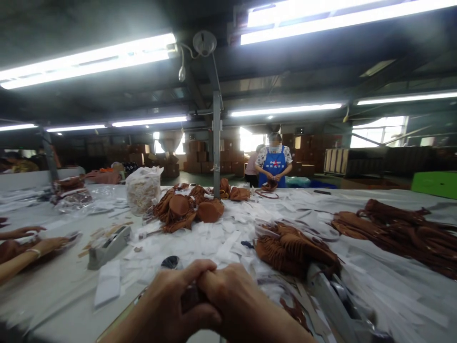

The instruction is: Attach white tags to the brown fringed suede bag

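Both hands of the operator meet above the near edge of the table (66,285), at its middle. The left hand (177,287) is bent, its thumb and curled fingers closing against the right hand (229,286). The right hand is likewise curled, knuckles upward, and the two are in contact. A dark area shows between them; whether either hand pinches an item there cannot be told. A dark round object (170,262) lies on the table just beyond the left hand. White paper pieces (217,242) cover the middle of the table, from near the hands toward the far edge. A brown fringed bag (285,250) rests on these pieces, right of the hands, its near end against a grey tape dispenser (335,305) set toward the near right corner. A second dispenser (110,248) stands left of the hands, with a white stack (108,284) lying in front of it, nearer the near edge. Farther back, a heap of brown bags (178,206) sits between the middle and the far edge, beside a filled plastic bag (143,190) standing to its left. Folded brown goods (396,229) lie along the right side. A co-worker in a blue apron (275,166) stands at the far edge, both hands on a brown item. Another person's hand (48,246), with a band at the wrist, extends in from the left side.
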`<state>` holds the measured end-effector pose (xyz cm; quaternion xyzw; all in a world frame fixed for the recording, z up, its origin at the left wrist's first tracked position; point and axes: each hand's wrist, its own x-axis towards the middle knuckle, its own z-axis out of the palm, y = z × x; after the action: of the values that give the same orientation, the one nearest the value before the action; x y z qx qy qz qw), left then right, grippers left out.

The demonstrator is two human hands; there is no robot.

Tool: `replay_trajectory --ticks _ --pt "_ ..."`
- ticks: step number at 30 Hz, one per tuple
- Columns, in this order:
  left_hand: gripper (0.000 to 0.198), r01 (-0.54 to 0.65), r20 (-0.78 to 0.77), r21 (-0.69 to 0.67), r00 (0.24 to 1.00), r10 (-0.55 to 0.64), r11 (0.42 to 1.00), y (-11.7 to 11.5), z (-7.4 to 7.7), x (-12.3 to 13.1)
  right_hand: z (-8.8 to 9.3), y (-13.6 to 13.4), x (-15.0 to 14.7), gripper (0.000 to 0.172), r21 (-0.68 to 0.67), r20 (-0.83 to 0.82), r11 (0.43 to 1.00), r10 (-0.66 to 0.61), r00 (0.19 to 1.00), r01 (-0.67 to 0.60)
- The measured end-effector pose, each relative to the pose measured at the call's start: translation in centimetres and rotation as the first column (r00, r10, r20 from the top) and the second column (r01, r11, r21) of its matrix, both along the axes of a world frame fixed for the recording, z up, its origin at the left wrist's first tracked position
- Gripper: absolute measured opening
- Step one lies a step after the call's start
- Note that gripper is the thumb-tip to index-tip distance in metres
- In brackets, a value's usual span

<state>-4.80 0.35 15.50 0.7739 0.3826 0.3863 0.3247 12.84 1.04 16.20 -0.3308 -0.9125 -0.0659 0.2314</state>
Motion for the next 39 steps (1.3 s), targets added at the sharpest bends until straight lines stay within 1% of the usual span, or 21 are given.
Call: replay_trajectory --ticks 2,4,6,10,13,16,18,20,21,23,25,26,28,29,30,31,32,34,35,37,39 --pt "0.061 -0.031 0.099 -0.055 0.994 0.037 0.998 -0.1 -0.1 0.4 0.3 -0.2 0.4 0.025 0.004 -0.050 1.000 -0.026 0.998 0.026" --pt "0.064 -0.034 0.221 -0.140 0.973 0.065 0.990 -0.1 -0.2 0.7 0.7 -0.5 1.2 0.042 -0.001 -0.103 1.000 -0.029 0.994 0.029" --pt "0.060 -0.026 0.278 -0.186 0.957 0.078 0.982 0.1 -0.5 0.8 1.0 -0.6 2.2 0.053 -0.013 -0.110 0.999 -0.043 0.993 0.042" --pt "0.054 -0.035 0.258 -0.169 0.963 0.078 0.985 1.0 -1.6 0.8 1.4 -0.4 4.1 0.047 -0.009 -0.073 0.994 -0.109 0.991 0.108" --pt "0.051 -0.066 0.292 -0.179 0.949 0.117 0.982 1.3 -2.2 1.0 1.2 -0.2 4.9 0.044 -0.060 -0.064 0.992 -0.116 0.991 0.112" --pt "0.054 -0.109 0.402 -0.240 0.893 0.201 0.965 1.1 -2.4 1.8 -0.2 -0.3 4.7 0.049 -0.179 -0.175 0.979 -0.131 0.976 0.100" --pt "0.057 -0.124 0.516 -0.301 0.813 0.271 0.946 1.0 -2.5 2.7 -1.8 -0.3 3.9 0.063 -0.279 -0.299 0.960 -0.104 0.949 0.017" --pt "0.058 -0.122 0.610 -0.339 0.726 0.316 0.933 1.0 -2.9 3.6 -3.8 0.0 3.0 0.072 -0.312 -0.410 0.949 -0.094 0.907 -0.042" --pt "0.058 -0.125 0.631 -0.329 0.709 0.316 0.936 1.1 -3.1 3.9 -4.8 0.2 2.7 0.072 -0.292 -0.443 0.956 -0.098 0.891 -0.040" --pt "0.058 -0.127 0.604 -0.247 0.755 0.256 0.961 1.4 -3.6 4.4 -6.7 0.9 2.5 0.068 -0.184 -0.458 0.983 -0.112 0.882 0.030" --pt "0.060 -0.136 0.500 -0.048 0.854 0.142 0.990 1.6 -4.0 4.4 -8.0 1.6 2.8 0.062 -0.020 -0.404 0.994 -0.109 0.908 0.110" --pt "0.063 -0.135 0.415 0.074 0.905 0.093 0.988 1.7 -4.1 4.3 -8.4 1.8 3.1 0.061 0.065 -0.359 0.988 -0.109 0.927 0.141" --pt "0.071 -0.067 0.203 0.304 0.979 0.005 0.950 1.7 -4.3 4.0 -8.4 1.8 3.6 0.056 0.211 -0.268 0.964 -0.104 0.958 0.164" --pt "0.069 -0.016 0.092 0.366 0.996 -0.019 0.930 1.6 -4.2 3.8 -8.1 1.5 3.8 0.052 0.249 -0.229 0.957 -0.090 0.969 0.147" --pt "0.062 0.032 0.003 0.373 0.999 -0.035 0.927 1.4 -4.2 3.7 -7.6 1.2 3.9 0.046 0.254 -0.210 0.960 -0.065 0.975 0.119" --pt "0.054 0.055 -0.036 0.340 0.998 -0.046 0.939 1.3 -4.1 3.7 -7.0 0.8 4.0 0.039 0.225 -0.214 0.971 -0.035 0.976 0.084" --pt "0.049 0.039 -0.015 0.288 0.999 -0.036 0.957 1.1 -3.9 3.8 -6.3 0.3 4.0 0.032 0.166 -0.242 0.984 -0.017 0.970 0.059" --pt "0.046 -0.078 0.172 0.152 0.984 0.051 0.985 0.6 -3.7 4.3 -5.2 -0.4 3.8 0.027 -0.025 -0.341 0.999 -0.054 0.939 0.048" --pt "0.046 -0.123 0.303 0.074 0.948 0.095 0.990 0.5 -3.7 4.7 -4.9 -0.7 3.5 0.029 -0.138 -0.388 0.990 -0.091 0.917 0.039" --pt "0.048 -0.161 0.537 -0.087 0.824 0.183 0.983 0.4 -3.7 5.5 -5.0 -0.8 2.9 0.033 -0.324 -0.478 0.945 -0.127 0.869 -0.040" --pt "0.049 -0.148 0.667 -0.202 0.703 0.247 0.968 0.5 -4.1 6.2 -6.0 -0.6 2.4 0.041 -0.385 -0.571 0.912 -0.116 0.813 -0.140"
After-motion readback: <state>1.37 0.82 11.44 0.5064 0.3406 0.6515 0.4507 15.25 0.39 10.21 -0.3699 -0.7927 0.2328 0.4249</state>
